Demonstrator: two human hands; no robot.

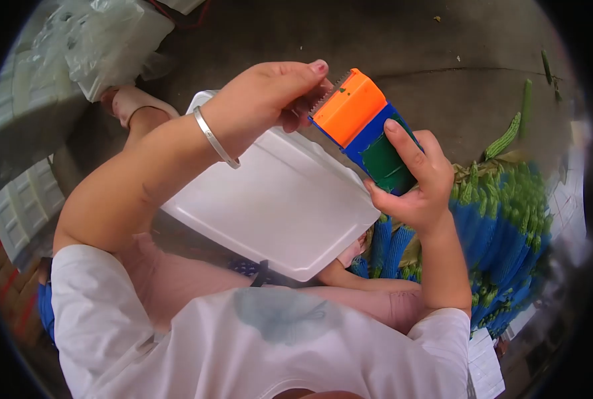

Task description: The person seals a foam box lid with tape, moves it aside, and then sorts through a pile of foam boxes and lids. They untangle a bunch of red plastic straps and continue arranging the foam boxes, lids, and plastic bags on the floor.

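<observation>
My right hand (419, 176) is wrapped round a handheld tape dispenser (366, 130), orange at the top and blue below, with a green patch on its side. Its serrated edge faces my left hand (290, 93), which wears a silver bracelet (211, 136) at the wrist. The left fingers are curled right beside the teeth with the thumb above them; what they pinch is hidden. Below both hands, a white box (276, 199) with a smooth lid stands between my legs.
To the right lies a heap of long green gourds (503, 226), many in blue net sleeves. Two loose gourds, one a ridged gourd (504, 138), rest on the dark floor (403, 33). White foam boxes (27, 106) and clear plastic bags (103, 40) are at the left.
</observation>
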